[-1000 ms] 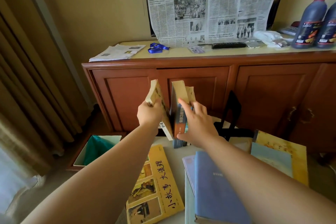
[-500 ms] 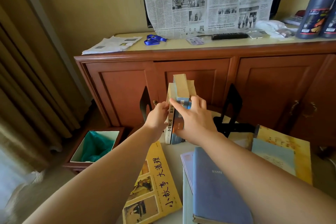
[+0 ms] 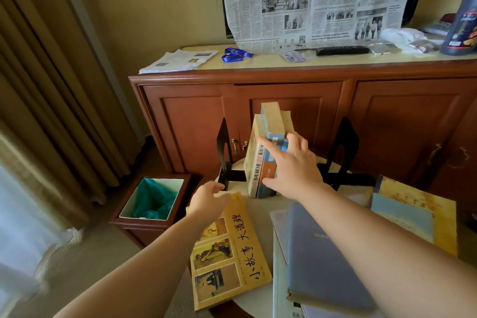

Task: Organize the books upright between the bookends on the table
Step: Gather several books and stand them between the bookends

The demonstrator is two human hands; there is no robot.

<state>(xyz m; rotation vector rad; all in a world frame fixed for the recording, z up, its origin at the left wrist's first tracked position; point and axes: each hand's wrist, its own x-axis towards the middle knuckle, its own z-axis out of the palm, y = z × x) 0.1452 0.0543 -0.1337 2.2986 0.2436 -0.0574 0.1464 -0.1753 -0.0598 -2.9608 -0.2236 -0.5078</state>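
Standing at about 12 o'clock on the round white table (image 3: 260, 294), the 3 upright yellowed paperback books (image 3: 268, 152) sit between the 2 black metal bookends (image 3: 225, 152), well short of either one. They look light, stiff and tippy, so I'd squeeze both outer covers low down. Right hand (image 3: 290, 166) is spread flat against the spines, fingers straight; left hand (image 3: 207, 200) hovers loose at 9 o'clock, holding nothing. Can't tell how many flat hardback books (image 3: 322, 253) are stacked; arms cover them.
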